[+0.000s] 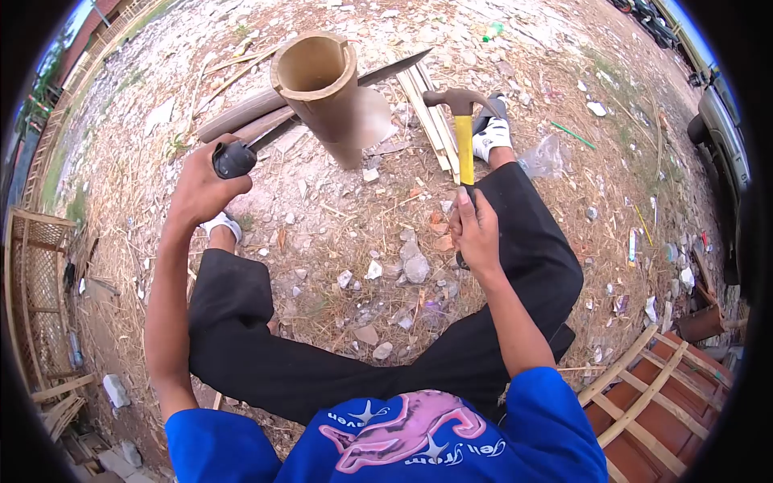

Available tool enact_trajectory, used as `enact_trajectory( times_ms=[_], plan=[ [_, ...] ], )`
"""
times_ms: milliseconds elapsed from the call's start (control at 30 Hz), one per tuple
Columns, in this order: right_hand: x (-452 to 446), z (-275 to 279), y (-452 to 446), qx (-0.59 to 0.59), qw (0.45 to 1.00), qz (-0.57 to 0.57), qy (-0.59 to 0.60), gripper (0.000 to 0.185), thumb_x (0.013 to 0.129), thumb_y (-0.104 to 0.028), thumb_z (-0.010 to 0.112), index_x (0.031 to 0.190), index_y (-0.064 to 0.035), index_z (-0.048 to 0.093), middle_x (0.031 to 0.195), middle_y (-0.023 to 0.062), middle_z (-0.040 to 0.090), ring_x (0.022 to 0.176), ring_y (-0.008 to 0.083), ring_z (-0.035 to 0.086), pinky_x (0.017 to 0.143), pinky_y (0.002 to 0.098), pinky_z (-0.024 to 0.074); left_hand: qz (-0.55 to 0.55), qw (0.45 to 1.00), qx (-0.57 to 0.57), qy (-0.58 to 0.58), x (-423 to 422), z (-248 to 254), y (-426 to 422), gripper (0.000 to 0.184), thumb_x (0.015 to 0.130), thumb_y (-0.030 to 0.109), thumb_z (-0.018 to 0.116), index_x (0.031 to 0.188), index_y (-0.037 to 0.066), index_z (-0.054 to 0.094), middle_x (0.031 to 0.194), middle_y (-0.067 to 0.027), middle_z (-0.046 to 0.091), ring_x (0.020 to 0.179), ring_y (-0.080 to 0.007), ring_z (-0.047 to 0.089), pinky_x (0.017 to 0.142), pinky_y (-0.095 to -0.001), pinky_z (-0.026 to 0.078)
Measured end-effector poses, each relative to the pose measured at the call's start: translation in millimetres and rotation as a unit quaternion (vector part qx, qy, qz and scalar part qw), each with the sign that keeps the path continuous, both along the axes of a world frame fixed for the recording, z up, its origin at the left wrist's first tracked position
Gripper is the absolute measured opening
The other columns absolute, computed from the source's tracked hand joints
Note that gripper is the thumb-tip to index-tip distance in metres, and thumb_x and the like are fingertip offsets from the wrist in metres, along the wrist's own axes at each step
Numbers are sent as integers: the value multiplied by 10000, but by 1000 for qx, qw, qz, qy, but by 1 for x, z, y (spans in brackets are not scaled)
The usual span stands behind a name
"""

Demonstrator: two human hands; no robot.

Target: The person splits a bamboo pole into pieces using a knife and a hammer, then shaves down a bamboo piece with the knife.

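My left hand (203, 187) is closed around the black handle of a long blade (394, 67). The blade reaches to the upper right and passes behind a wide, hollow brown tube (322, 105), which stands upright with a notch in its rim. My right hand (477, 229) grips the dark lower handle of a hammer (465, 137), its yellow shaft and brown head pointing up. Long round poles (241, 113) lie on the ground behind the tube. Pale wooden strips (431, 121) lie between the tube and the hammer.
Stones (415, 266), straw and rubble cover the ground between my legs. A plastic bag (546, 157) lies beside my right foot. A wooden lattice frame (644, 394) is at the lower right, a woven panel (44, 278) at the left, and a vehicle (725, 145) at the right edge.
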State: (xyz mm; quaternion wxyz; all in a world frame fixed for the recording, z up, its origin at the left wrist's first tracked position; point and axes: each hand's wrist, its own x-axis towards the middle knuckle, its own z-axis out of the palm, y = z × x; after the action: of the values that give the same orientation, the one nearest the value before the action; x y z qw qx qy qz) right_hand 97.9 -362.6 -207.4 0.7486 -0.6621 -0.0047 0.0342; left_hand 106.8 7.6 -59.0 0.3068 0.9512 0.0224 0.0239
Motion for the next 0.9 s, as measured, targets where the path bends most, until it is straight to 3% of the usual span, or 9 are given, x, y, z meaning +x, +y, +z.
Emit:
enact_trajectory(
  times_ms=[33,233,333,367,400,433,533,767,900],
  plan=[
    [-2,-2,-1,21,1000,4,12,298,1011,-348,524,964,-53,524,625,-54,423,521,22,384,462,210,315,16,999,-21,-23,-8,4,-1,347,606,128,674,934,26,623,743,-39,587,668,-150,527,650,-290,443],
    [-21,-22,5,-22,999,-13,-25,292,1016,-358,507,929,-80,490,627,-51,416,505,25,385,440,197,291,38,998,-54,-10,-12,3,12,349,612,118,697,930,14,598,738,-15,545,630,-141,507,611,-285,428],
    [-23,6,-1,139,958,110,225,295,1014,-356,511,939,-70,501,623,-45,431,491,44,403,455,210,309,63,996,-47,35,-1,9,10,385,643,171,745,963,18,594,707,-25,547,613,-131,527,566,-279,434],
    [-28,1,15,102,971,52,208,309,1014,-337,512,945,-37,526,602,-18,436,474,89,427,474,259,343,68,996,-39,42,3,10,10,386,651,188,743,964,19,592,698,-26,548,599,-129,527,553,-280,433],
    [-35,-8,18,-12,997,-9,81,301,1012,-322,515,943,-30,529,599,-9,434,474,100,431,480,272,350,73,996,-29,44,7,12,10,388,660,205,741,965,21,589,690,-26,550,585,-128,528,539,-282,432],
    [-33,-17,22,-124,988,-68,-61,294,1011,-307,518,942,-22,532,596,-1,431,475,111,435,486,285,357,62,998,-25,20,9,9,12,384,675,236,735,961,27,587,688,-24,553,559,-126,522,519,-285,426],
    [-41,-35,21,-221,950,-105,-194,240,991,-242,554,939,-8,547,606,37,473,507,137,477,498,307,370,84,996,-36,23,8,9,10,400,681,249,733,978,27,583,683,-24,548,557,-123,521,513,-282,422],
    [-48,-54,30,-188,952,-103,-217,198,967,-200,590,969,-5,559,644,46,509,524,138,447,506,295,380,98,993,-62,10,1,0,21,421,691,228,742,1022,30,573,682,-22,546,535,-107,508,490,-256,409],
    [-49,-62,30,-196,937,-101,-271,167,942,-154,612,990,0,568,702,68,539,554,152,483,519,296,397,92,994,-52,-2,0,5,17,532,694,226,754,1144,40,537,762,-57,580,609,-143,566,551,-284,457]
  ],
)
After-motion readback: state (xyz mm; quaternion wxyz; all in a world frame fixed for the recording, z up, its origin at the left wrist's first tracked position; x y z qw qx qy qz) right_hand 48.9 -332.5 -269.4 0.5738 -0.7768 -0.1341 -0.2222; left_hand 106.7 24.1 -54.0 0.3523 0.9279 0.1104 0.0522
